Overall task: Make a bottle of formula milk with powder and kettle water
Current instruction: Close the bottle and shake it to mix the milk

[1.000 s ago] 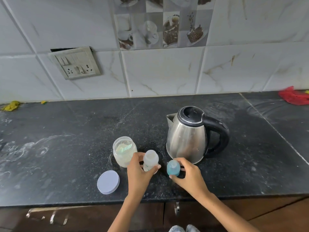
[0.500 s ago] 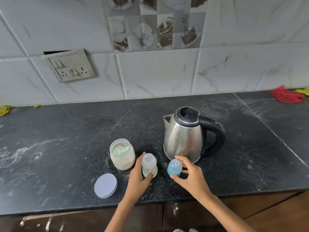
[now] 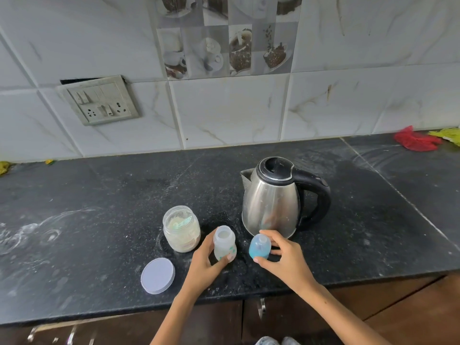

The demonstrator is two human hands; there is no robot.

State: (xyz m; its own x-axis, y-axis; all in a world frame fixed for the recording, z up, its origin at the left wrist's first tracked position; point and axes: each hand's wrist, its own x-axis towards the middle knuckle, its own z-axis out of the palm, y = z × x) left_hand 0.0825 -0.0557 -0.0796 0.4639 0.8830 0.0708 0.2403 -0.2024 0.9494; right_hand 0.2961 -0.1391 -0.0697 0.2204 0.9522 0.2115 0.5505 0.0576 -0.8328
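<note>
— Left hand?
— Reaching in from below, curled round open bottle, upright on counter beside jar.
— Right hand?
— Pinching blue cap, just before kettle.

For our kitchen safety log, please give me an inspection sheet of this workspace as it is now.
Surface: black speckled stone counter, dusty with pale smears.
Job's things: small clear baby bottle, open; blue translucent bottle cap; clear plastic powder jar, open, scoop inside; round white jar lid lying flat; steel kettle with black handle, lid shut.
Clutter: red crumpled bag; yellow scraps.
Grippers: left hand holds bottle; right hand holds cap.
Cables: nothing seen.
Surroundings: marble-look wall tiles; loose grey socket plate.
</note>
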